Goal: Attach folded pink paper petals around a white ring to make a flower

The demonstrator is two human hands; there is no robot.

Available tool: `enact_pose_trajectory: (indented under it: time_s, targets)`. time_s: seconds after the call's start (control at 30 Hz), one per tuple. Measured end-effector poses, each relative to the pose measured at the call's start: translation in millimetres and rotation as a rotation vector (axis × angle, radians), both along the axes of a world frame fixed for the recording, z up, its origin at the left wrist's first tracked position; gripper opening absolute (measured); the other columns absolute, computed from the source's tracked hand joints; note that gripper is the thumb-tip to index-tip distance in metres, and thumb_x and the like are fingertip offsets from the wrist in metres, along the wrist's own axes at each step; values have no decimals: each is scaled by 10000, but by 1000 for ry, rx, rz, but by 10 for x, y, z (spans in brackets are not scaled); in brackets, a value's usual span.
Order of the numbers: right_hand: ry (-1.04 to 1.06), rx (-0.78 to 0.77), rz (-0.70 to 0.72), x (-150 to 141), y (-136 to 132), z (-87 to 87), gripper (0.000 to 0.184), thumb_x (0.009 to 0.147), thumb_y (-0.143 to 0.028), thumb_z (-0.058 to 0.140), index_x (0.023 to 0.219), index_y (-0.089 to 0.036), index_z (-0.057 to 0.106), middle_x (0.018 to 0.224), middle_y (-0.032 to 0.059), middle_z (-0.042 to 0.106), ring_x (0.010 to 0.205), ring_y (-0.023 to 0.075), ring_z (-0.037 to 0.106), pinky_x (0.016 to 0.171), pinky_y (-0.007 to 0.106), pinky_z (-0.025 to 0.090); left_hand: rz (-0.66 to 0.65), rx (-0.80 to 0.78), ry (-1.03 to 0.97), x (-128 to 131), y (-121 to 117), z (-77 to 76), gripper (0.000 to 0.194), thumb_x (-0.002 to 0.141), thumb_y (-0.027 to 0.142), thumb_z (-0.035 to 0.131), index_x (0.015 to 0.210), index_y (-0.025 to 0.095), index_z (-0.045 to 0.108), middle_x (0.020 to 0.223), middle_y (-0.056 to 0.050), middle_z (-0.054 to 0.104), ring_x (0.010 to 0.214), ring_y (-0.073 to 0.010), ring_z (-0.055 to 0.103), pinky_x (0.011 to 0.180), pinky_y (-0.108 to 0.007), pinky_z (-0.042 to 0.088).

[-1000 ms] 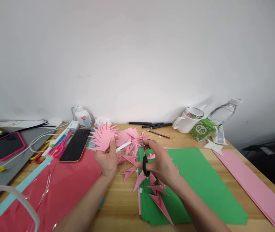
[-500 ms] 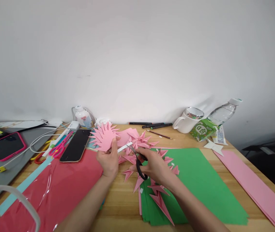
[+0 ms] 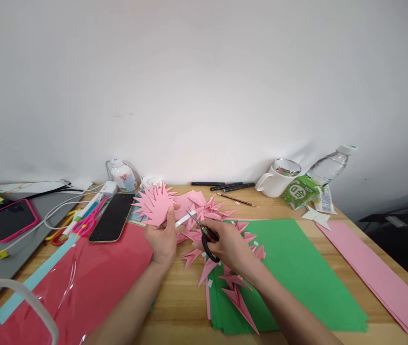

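Observation:
My left hand (image 3: 161,235) is closed on a spiky pink paper fan (image 3: 154,205) and a white strip (image 3: 183,220) that sticks out to the right. My right hand (image 3: 228,244) grips black-handled scissors (image 3: 203,233). Their blades point up and left at the white strip, close to my left thumb. Folded pink paper points (image 3: 214,211) lie scattered on the wooden table (image 3: 182,306) just behind and under both hands.
Green paper sheets (image 3: 297,273) lie to the right, a red sheet (image 3: 82,278) to the left, pink strips (image 3: 376,273) at far right. A black phone (image 3: 112,216), pink scissors (image 3: 89,218), glue bottle (image 3: 122,173), pens (image 3: 225,186), white mug (image 3: 279,178) and water bottle (image 3: 328,167) sit along the back.
My right hand swung the scissors from upright over the green paper to the left, blades now aimed at the white strip. My left hand stayed nearly still with the pink fan.

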State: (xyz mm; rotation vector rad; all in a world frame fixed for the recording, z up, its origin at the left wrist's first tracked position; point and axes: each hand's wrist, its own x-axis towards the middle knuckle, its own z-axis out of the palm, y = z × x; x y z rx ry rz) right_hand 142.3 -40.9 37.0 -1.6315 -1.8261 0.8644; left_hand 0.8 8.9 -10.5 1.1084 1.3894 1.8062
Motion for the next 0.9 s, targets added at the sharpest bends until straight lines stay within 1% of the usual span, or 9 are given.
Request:
enact_pose_trajectory:
  time_s: [0.1,0.2,0.27,0.37,0.5,0.6,0.67,0.8,0.9]
  targets:
    - [26,15,-8,16,10,-36,291,728,-306,600,606,-199,359,556,-71,310,546,95,245,499,215,190,-54,-44,-82,16,-18,30,293,749,386,624,842,122,709,824,-89,744,673,-207,714,583,-306,606]
    - [38,26,-17,32,16,-80,277,722,-291,602,594,-196,376,558,-67,281,544,95,228,495,214,182,-102,-88,-144,14,-24,36,323,744,407,630,870,116,694,875,-94,743,554,-178,691,495,-294,592]
    - [32,31,-28,41,15,-98,243,707,-273,611,593,-195,412,563,-63,278,544,96,229,495,214,184,-104,-78,-114,5,-15,23,324,756,405,622,879,115,697,862,-94,746,547,-171,690,511,-286,591]
    - [-17,51,-44,53,11,-92,206,701,-257,614,587,-193,456,554,-56,292,535,100,240,501,217,198,-57,-20,-20,-2,2,6,301,764,384,617,851,113,716,820,-96,750,673,-196,717,603,-275,595]
    - [-191,61,-68,98,16,-38,140,725,-221,583,603,-195,519,547,-35,398,529,113,312,517,226,199,-3,-6,47,15,-9,27,274,756,357,628,819,111,732,806,-96,755,666,-198,714,580,-273,588]
    - [-344,80,-63,178,44,-25,71,737,-177,557,681,-203,592,613,-2,539,567,133,417,532,234,199,-18,-4,87,22,-29,22,240,759,326,627,806,119,738,796,-93,757,695,-204,717,601,-277,586]
    - [-429,90,-47,242,72,-45,81,745,-170,553,748,-210,623,673,17,606,599,148,470,537,240,196,-23,12,133,15,-35,-12,231,762,317,623,811,122,739,815,-99,757,696,-208,718,614,-286,584]
    - [-504,121,-13,310,109,-106,110,762,-175,547,800,-217,641,716,29,650,608,156,508,529,249,182,2,10,240,-13,-31,-102,249,755,354,631,790,130,735,772,-92,754,551,-185,690,524,-275,560]
    - [-504,141,-24,297,121,-113,115,759,-175,553,804,-218,649,734,30,666,613,155,523,525,252,176,20,21,288,-29,-30,-122,258,759,374,627,765,137,731,689,-72,742,527,-180,679,509,-268,548]
